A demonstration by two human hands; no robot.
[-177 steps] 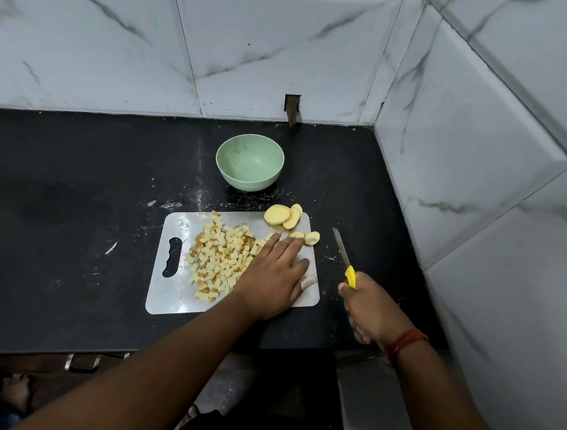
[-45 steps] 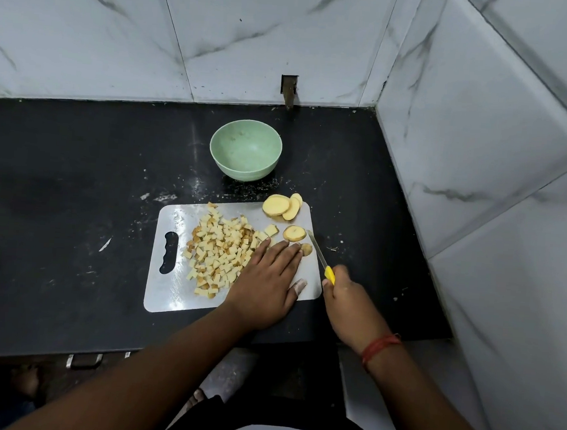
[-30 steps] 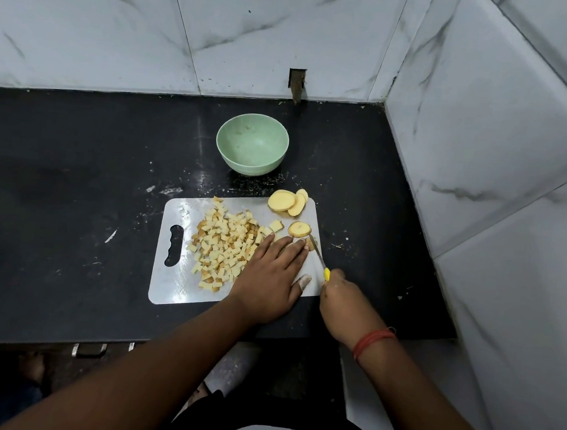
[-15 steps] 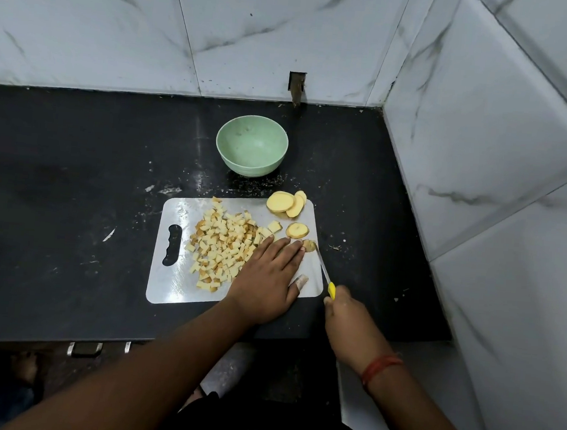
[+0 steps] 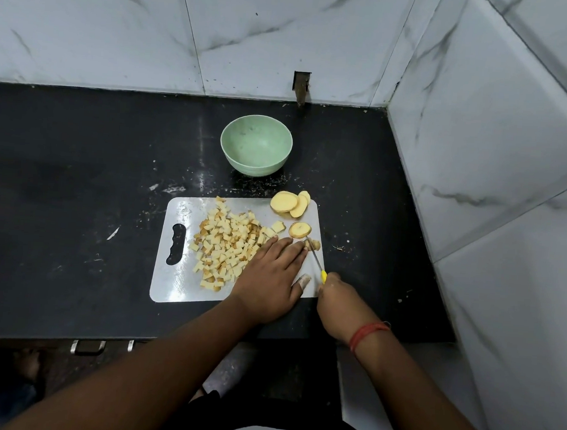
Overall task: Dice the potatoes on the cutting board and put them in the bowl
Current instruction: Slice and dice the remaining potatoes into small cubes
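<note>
**Q:** Where are the task items located?

**A:** The cutting board [image 5: 176, 283] is laid on the black worktop [image 5: 75, 200], with its grip slot at the left end. A heap of diced potato [image 5: 226, 244] is spread over the middle of the board. Overlapping potato slices [image 5: 284, 202] are placed at the far right corner, partly over the board's edge. A single slice [image 5: 300, 229] is set just nearer than these. A small piece [image 5: 316, 244] is found at the right edge, beside the blade tip. The pale green bowl [image 5: 254, 167] is positioned on the worktop beyond the board and apart from it.

**Q:** How is the left hand configured?

**A:** The left hand [image 5: 270, 281] is laid flat on the board, palm down, with the fingers straight and close together. Nothing is gripped. The fingertips are placed just right of the heap, near the single slice and next to the blade.

**Q:** How is the right hand configured?

**A:** The right hand [image 5: 339, 306] is closed round the yellow handle of the knife [image 5: 315, 262]. The thin blade is directed away from the person and slightly left, with its tip at the small piece. Whether the edge is in contact with the board cannot be determined. A red thread [image 5: 366, 333] is worn on the right wrist.

**Q:** What encloses the work area?

**A:** The worktop is bounded at the rear and on the right by a white tiled wall [image 5: 120, 35].
</note>
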